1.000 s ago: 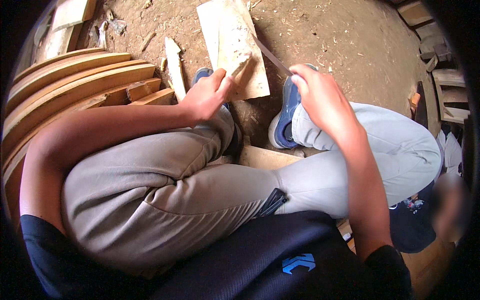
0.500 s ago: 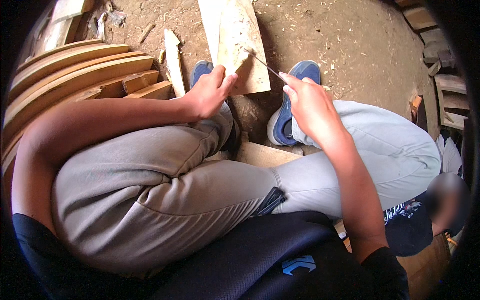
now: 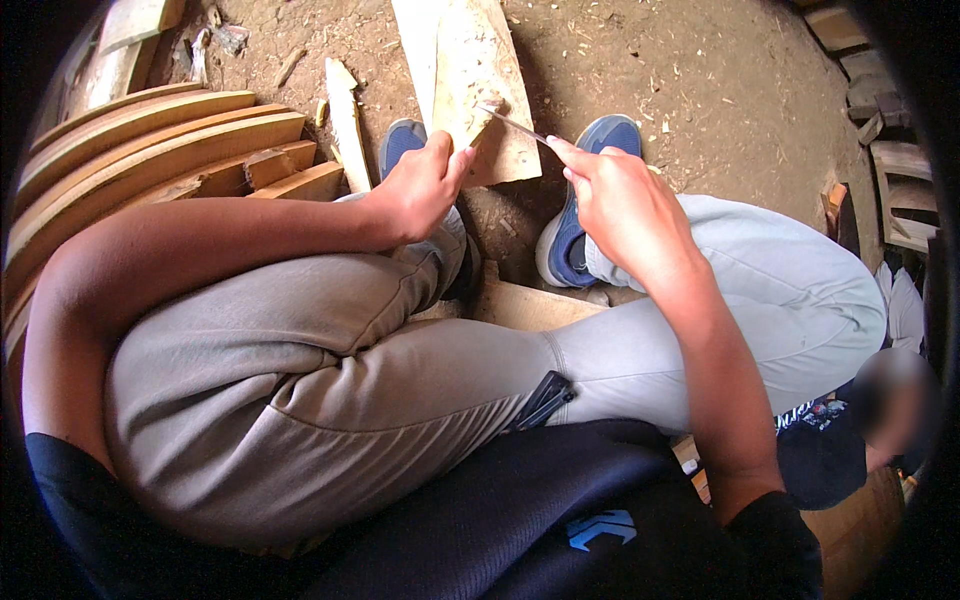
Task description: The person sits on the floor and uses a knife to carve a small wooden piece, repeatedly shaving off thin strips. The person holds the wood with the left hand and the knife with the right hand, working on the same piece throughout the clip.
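Observation:
My left hand (image 3: 425,192) grips the near end of a pale, roughly shaped piece of wood (image 3: 466,88), thumb and fingers on either side of it. The piece lies along a wider pale board (image 3: 515,155) between my feet. In my right hand (image 3: 630,212) is a thin metal carving tool (image 3: 517,126), its shaft pointing up and left. Its tip meets the wood just beyond my left fingers, where the surface looks rough and cut. My right fist hides the tool's handle.
Curved wooden slats (image 3: 150,140) are stacked at my left. A splintered offcut (image 3: 345,120) lies near my left shoe (image 3: 402,138). Shavings dot the dirt floor (image 3: 700,90). More timber pieces (image 3: 900,170) line the right edge, and another person (image 3: 825,450) sits at lower right.
The tool's tip has shifted slightly left along the wood, and its shaft lies a little flatter. My right hand has edged with it. My left hand keeps its grip.

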Demonstrator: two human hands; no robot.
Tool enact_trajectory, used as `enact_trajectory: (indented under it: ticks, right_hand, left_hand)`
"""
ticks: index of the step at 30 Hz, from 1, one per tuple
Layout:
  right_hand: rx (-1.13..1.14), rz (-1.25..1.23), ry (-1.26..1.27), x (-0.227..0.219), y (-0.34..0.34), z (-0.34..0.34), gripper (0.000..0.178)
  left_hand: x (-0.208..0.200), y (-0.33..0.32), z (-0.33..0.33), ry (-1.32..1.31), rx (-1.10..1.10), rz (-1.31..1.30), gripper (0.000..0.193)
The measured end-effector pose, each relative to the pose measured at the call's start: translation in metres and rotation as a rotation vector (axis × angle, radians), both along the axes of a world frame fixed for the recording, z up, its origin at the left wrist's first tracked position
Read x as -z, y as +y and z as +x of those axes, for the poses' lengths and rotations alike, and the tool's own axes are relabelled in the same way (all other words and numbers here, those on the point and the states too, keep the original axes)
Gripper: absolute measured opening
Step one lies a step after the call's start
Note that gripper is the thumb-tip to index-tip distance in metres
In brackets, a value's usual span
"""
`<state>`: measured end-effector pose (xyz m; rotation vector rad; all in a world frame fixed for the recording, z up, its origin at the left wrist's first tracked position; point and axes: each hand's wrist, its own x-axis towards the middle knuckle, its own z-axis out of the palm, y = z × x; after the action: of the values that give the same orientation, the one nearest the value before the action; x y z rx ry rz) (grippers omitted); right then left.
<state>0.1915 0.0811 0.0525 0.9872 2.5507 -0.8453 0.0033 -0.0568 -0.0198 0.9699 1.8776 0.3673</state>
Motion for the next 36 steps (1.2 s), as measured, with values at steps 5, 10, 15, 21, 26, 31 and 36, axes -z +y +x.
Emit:
enact_trajectory:
  ticks: [5,10,15,21,26,31,36]
  right_hand:
    - [-0.06,0.036,-0.024,-0.007,0.006,-0.004,0.028]
    - [-0.148,-0.022,-0.118,-0.015,0.016,-0.017,0.026]
    - [-0.128,0.073,-0.019,-0.008,0.004,-0.016,0.016]
    - [-0.112,0.034,-0.014,-0.011,0.001,-0.019,0.014]
    - [-0.11,0.097,0.003,-0.007,-0.008,-0.019,0.018]
    - [-0.05,0.198,-0.03,0.001,-0.027,-0.022,0.023]
    - [-0.037,0.228,-0.187,0.005,-0.04,-0.029,0.03]
  left_hand:
    - [0.0,0.006,0.001,-0.024,0.018,-0.027,0.037]
    - [-0.002,0.002,0.0,-0.02,0.014,-0.03,0.038]
    - [-0.002,0.004,0.0,-0.025,0.022,-0.062,0.039]
    - [-0.002,0.005,0.002,0.019,0.056,-0.066,0.039]
    - [-0.004,0.003,0.002,0.035,0.058,-0.065,0.036]
    - [0.001,0.005,0.002,0.022,0.06,-0.042,0.034]
    - [0.001,0.004,0.002,0.054,0.078,-0.015,0.034]
